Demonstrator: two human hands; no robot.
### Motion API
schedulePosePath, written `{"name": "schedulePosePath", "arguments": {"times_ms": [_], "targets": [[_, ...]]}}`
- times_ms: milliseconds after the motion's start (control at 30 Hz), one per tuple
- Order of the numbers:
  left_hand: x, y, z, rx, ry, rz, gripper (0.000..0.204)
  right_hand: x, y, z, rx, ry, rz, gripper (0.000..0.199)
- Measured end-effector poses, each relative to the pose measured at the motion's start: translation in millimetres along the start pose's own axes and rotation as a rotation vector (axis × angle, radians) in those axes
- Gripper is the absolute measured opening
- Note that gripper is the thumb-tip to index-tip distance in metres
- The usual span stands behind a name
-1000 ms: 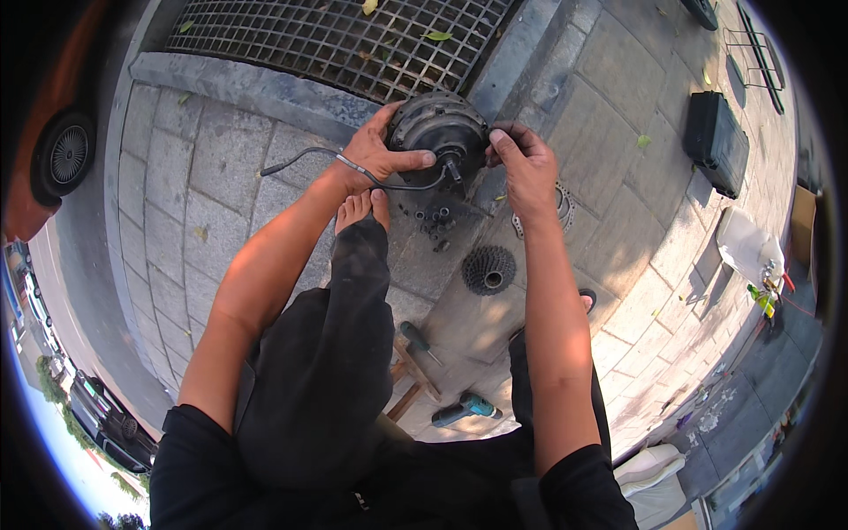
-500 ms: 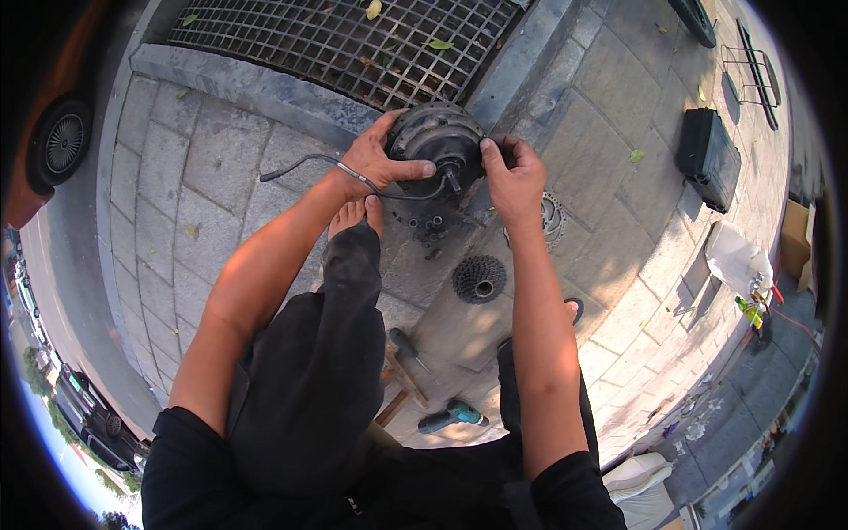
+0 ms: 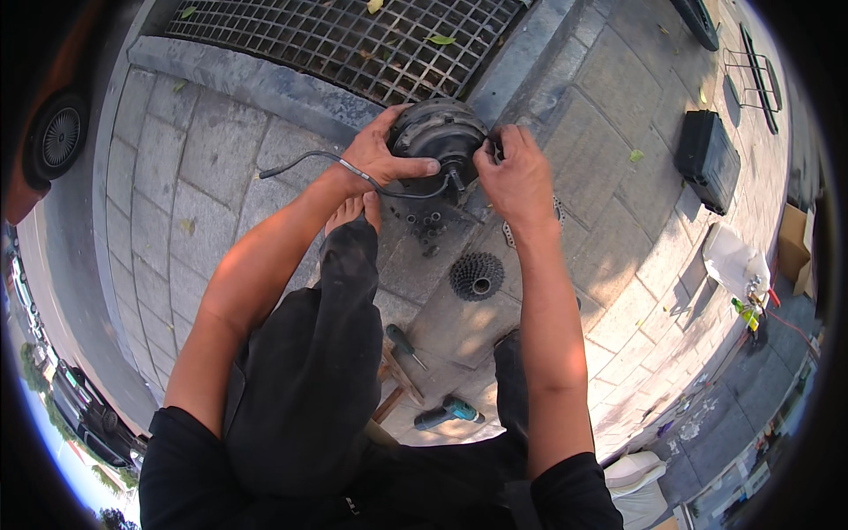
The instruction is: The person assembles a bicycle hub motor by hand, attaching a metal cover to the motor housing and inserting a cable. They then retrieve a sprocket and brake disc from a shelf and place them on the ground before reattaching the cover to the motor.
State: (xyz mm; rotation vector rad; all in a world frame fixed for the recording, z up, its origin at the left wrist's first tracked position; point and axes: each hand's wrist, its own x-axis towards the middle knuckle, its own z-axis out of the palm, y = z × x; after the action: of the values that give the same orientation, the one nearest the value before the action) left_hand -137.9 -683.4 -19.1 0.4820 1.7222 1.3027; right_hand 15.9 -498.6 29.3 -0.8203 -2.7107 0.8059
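Observation:
A black, round hub motor (image 3: 433, 132) rests on the paving beside the grating, its axle stub toward me. My left hand (image 3: 382, 159) is closed round its left side, with the thumb across the front face. From beside the axle a grey cable (image 3: 314, 155) runs over my left wrist to a free end at the left. At the motor's right rim, the fingers of my right hand (image 3: 519, 177) are pinched together; what they hold, if anything, is too small and shaded to name. Several small dark parts (image 3: 427, 226) lie just below the motor.
A cassette of sprockets (image 3: 477, 276) lies between my legs, and a disc rotor (image 3: 510, 234) is partly behind my right forearm. Nearer are a screwdriver (image 3: 405, 344) and a cordless drill (image 3: 450, 412). The metal grating (image 3: 353, 44) has a raised stone kerb; a black case (image 3: 708, 162) stands right.
My right hand has turned at the wrist, and its fingers are more curled beside the motor's rim. The left hand keeps its grip, and the motor is almost where it was.

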Motion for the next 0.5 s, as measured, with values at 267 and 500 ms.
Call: {"name": "schedulePosePath", "arguments": {"times_ms": [267, 500], "targets": [[4.9, -12.8, -2.0, 0.070, 0.010, 0.024, 0.116, 0.1, 14.3, -2.1, 0.048, -0.034, -0.050, 0.018], [1.1, -4.2, 0.4, 0.063, 0.016, 0.010, 0.118, -4.6, 8.4, 5.1, 0.224, 0.016, 0.230, 0.023]]}}
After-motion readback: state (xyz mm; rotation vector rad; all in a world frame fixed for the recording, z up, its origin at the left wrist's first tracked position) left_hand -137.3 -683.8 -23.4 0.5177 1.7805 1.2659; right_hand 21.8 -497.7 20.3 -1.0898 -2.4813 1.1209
